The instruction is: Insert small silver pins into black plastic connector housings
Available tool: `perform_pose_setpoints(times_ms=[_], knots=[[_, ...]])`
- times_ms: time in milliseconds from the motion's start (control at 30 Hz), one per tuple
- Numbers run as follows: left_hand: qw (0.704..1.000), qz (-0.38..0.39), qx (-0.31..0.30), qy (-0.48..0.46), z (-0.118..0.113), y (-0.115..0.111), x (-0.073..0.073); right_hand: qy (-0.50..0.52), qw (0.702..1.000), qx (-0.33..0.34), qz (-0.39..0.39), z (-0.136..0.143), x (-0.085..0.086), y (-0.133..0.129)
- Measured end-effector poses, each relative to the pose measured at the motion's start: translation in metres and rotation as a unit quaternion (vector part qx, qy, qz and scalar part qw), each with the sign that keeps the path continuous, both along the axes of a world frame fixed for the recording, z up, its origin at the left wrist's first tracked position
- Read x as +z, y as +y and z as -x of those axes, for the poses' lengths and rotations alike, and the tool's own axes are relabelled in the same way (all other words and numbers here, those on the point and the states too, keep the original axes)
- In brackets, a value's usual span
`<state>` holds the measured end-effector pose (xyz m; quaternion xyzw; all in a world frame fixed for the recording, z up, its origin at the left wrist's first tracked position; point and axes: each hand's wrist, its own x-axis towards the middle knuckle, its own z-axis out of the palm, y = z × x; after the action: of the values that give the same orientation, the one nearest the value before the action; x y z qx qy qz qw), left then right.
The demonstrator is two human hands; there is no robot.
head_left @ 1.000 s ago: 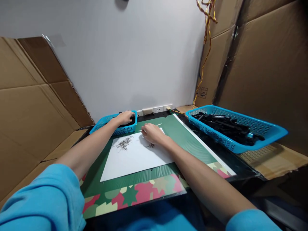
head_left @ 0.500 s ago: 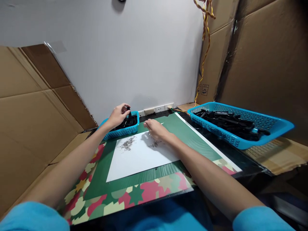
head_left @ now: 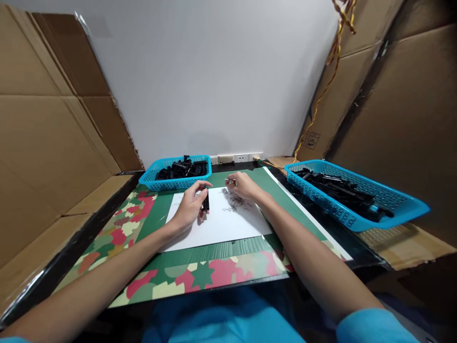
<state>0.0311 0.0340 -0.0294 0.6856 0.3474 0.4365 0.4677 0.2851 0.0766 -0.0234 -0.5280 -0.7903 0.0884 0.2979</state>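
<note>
Over the left part of a white sheet [head_left: 214, 233], my left hand [head_left: 191, 206] grips a small black part [head_left: 206, 200], held upright between thumb and fingers. My right hand [head_left: 241, 185] is above the sheet's far right part, its fingertips pinched together around something thin and too small to make out. Just below it lies a loose pile of tiny dark metal pieces [head_left: 235, 202]. Another small pile is mostly hidden behind my left hand. The two hands are apart.
A blue basket [head_left: 174, 183] of black parts stands behind my left hand. A larger blue basket [head_left: 357, 224] of black parts is at the right. Cardboard panels [head_left: 46, 138] flank the table, and a power strip [head_left: 241, 157] runs along the wall.
My left hand has come from the left basket to the sheet with a black part in it. My right hand stays near the right pile, fingers still pinched. The view has shifted.
</note>
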Motion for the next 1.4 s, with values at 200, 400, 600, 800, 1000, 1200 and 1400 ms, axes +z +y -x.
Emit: perform_pose_setpoints(times_ms=[200,400,600,800,1000,1200,1400], knots=[[0.997,0.026,0.03,-0.062,-0.005,0.003,-0.011,-0.002,1.0,-0.02,-0.001,0.009,-0.011,0.004],[0.994,0.059,0.047,-0.073,-0.007,0.008,-0.011,0.004,1.0,-0.009,0.01,0.019,-0.017,0.009],[0.992,0.085,0.058,-0.078,-0.007,0.01,-0.011,0.008,0.999,0.023,0.044,0.016,-0.012,0.009],[0.991,0.092,0.058,-0.082,-0.007,0.01,-0.012,0.083,0.992,0.079,0.059,0.018,0.0,0.003],[0.989,0.101,0.05,-0.099,-0.006,0.015,-0.014,0.189,0.969,0.139,0.082,0.028,0.012,-0.005],[0.984,0.12,0.031,-0.125,-0.001,0.018,-0.015,0.289,0.933,0.177,0.121,0.038,0.012,-0.013],[0.976,0.153,-0.014,-0.155,0.003,0.016,-0.01,0.331,0.913,0.206,0.119,0.041,0.016,-0.018]])
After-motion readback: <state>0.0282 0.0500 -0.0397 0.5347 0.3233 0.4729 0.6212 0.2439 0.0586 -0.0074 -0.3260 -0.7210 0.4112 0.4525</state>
